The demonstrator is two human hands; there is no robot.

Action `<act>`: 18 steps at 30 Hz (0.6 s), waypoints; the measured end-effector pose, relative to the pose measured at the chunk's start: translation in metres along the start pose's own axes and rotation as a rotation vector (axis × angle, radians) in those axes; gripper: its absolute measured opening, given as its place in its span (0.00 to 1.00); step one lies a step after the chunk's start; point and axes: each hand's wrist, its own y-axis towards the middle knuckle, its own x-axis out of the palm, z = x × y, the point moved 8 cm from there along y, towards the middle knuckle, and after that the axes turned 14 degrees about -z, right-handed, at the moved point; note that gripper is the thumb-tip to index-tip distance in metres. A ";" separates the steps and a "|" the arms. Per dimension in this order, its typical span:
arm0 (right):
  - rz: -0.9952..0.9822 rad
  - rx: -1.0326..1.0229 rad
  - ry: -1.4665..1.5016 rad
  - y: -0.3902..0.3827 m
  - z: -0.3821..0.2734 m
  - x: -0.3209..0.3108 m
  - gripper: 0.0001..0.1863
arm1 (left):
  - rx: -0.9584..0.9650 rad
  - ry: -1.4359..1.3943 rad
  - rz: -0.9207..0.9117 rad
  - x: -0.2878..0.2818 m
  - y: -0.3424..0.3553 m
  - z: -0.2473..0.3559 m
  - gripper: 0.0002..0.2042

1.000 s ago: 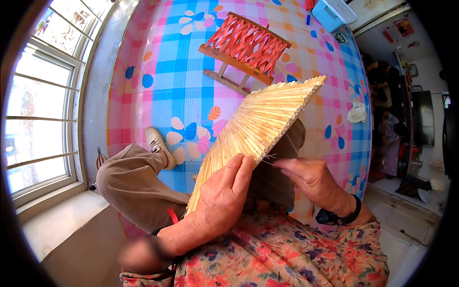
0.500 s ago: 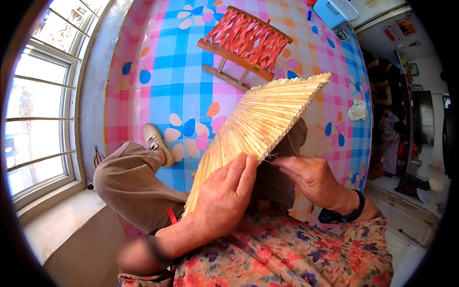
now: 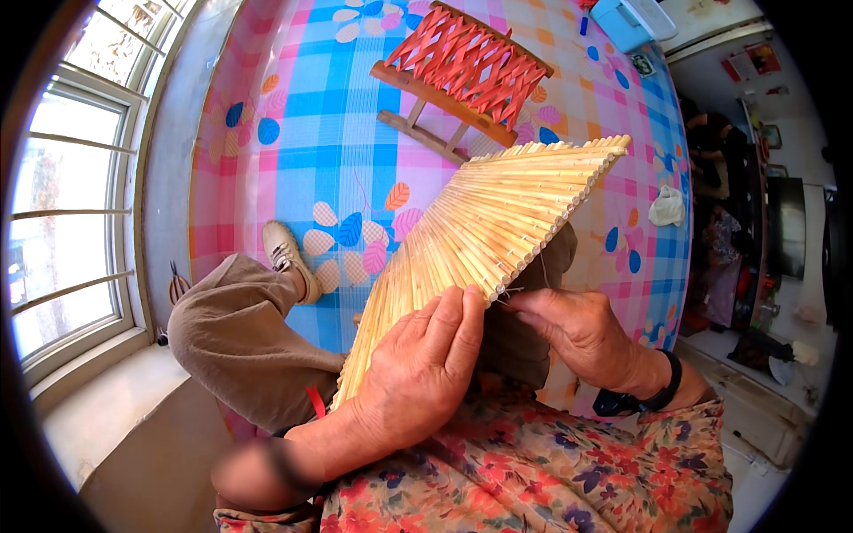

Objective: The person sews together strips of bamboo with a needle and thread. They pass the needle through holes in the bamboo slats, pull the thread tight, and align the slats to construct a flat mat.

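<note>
A mat of pale straw stalks (image 3: 471, 222), laid side by side and stitched along the edge, slants up across my lap. My left hand (image 3: 426, 360) grips its near edge, with the fingertips at the cut stalk ends. Close by on the right, my right hand (image 3: 577, 329) pinches a thin pale thread (image 3: 508, 296) at the mat's right edge. A loose length of thread hangs from that edge above my right hand. The undersides of my fingers are hidden.
A wooden folding stool (image 3: 466, 71) with a red woven strap seat stands ahead on the colourful checked floor covering (image 3: 311, 151). At the far right are a light blue box (image 3: 631, 22) and a crumpled white cloth (image 3: 666, 206). A barred window (image 3: 80, 204) lines the left; scissors (image 3: 179, 282) lie beside my knee.
Both hands keep their grip at the mat's edge and have shifted very slightly. The whole view has moved a little; the mat's upper tip sits slightly farther right.
</note>
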 end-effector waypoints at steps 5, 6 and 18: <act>-0.003 -0.009 0.050 0.004 0.001 0.001 0.10 | 0.006 0.010 -0.002 0.000 0.001 0.000 0.29; 0.002 -0.007 0.066 0.005 0.002 0.002 0.10 | 0.006 0.011 0.001 0.000 0.001 0.000 0.29; -0.054 0.078 0.237 0.004 0.013 0.007 0.10 | -0.040 -0.142 0.052 0.003 -0.004 -0.002 0.29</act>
